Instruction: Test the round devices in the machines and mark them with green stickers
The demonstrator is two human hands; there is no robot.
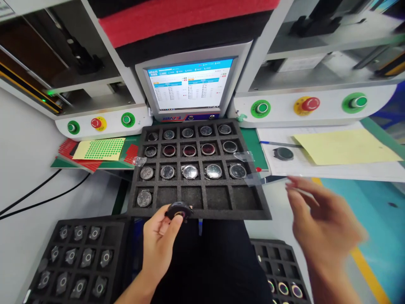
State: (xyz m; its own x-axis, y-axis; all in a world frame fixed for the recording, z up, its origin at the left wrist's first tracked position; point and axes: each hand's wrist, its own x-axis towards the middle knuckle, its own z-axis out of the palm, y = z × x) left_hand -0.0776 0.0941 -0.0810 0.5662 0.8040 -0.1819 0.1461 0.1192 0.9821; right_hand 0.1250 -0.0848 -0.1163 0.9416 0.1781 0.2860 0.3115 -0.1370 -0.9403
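My left hand (160, 240) grips a dark round watch case (179, 210) between thumb and fingers, just over the front edge of a black foam tray (267, 207). The thumb lies on the case's lower side, near a small ring-shaped mark. Several round watch cases fill the tray's three back rows, among them a bright-faced one (190, 171). In the front row, one watch case (144, 198) sits in the leftmost pocket. Off to the tray's right, my right hand (325, 228) is raised and slightly blurred, thumb and index tips pinched together. Whatever may be between them is too small to make out.
Behind the tray stands a monitor (190, 88) between two machines with green buttons (262, 108) and red stop buttons (311, 104). A lone watch case (283, 153), a pen (280, 144) and yellow paper (344, 145) lie right. Lower foam trays (115, 236) flank my legs.
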